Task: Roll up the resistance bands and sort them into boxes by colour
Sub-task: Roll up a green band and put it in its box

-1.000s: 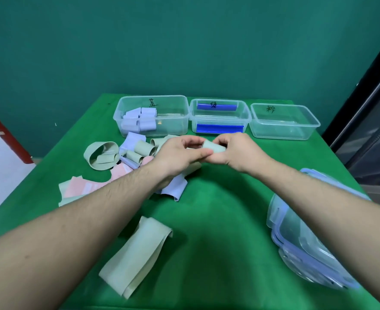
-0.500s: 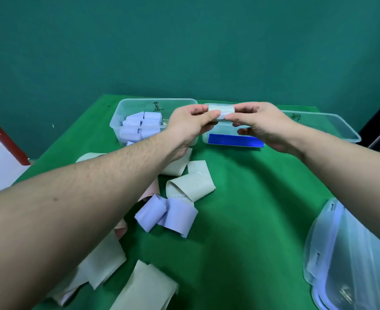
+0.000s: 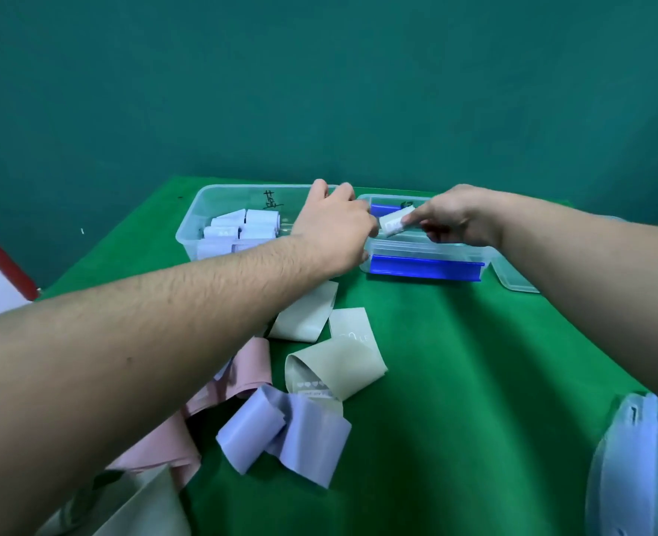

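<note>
Both hands hold one rolled pale green band (image 3: 395, 223) over the middle clear box with blue clips (image 3: 428, 265). My left hand (image 3: 331, 230) grips the roll's left end and my right hand (image 3: 455, 218) pinches its right end. The left clear box (image 3: 203, 210) holds several rolled lilac bands (image 3: 242, 228). A third clear box (image 3: 513, 278) shows only a corner behind my right arm. Loose on the green table lie pale green bands (image 3: 337, 365), a lilac band (image 3: 284, 435) and pink bands (image 3: 250, 369).
Stacked clear box lids (image 3: 636, 470) lie at the table's right front edge. More pale green band (image 3: 145, 504) lies under my left forearm at the bottom left. A teal wall stands behind the table, and a red post (image 3: 2, 257) is at the far left.
Both hands carried the rolled green band from above the table's middle forward and down, so it now hangs over the middle box. The view moved closer to the boxes.
</note>
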{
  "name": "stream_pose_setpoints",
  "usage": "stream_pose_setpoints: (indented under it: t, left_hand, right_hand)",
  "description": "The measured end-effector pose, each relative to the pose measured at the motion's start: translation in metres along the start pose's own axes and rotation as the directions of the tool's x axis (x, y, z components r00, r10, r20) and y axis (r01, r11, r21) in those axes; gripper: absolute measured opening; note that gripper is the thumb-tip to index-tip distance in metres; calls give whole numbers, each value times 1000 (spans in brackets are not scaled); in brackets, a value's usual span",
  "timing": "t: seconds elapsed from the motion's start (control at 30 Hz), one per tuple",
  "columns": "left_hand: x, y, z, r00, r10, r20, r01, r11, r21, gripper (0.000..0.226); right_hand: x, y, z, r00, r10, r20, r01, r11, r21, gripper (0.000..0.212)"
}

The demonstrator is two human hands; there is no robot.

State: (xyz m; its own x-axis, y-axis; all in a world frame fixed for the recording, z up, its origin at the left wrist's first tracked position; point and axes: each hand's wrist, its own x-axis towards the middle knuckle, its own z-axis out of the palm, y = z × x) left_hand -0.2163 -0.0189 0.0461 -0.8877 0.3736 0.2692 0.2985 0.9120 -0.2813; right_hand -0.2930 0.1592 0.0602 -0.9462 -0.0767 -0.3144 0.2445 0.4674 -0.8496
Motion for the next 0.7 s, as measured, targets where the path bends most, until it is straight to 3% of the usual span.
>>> stream_pose_setpoints:
  t: [0.2,0.33,0.7]
  left_hand:
    - [-4,2,3,998,14,-59,-19,996,-82,25]
    - [-8,2,5,997,8,-74,-16,994,-106,25]
    - [-11,0,4,998,-4,-60,-4,992,-124,24]
  right_hand:
    - [31,2,11,988,145,55,-137,983,-119,15]
    - [40,3,17,976,183,118,-176,982,-68,20]
    - [57,13,30,974,194,114,-199,979,40,20]
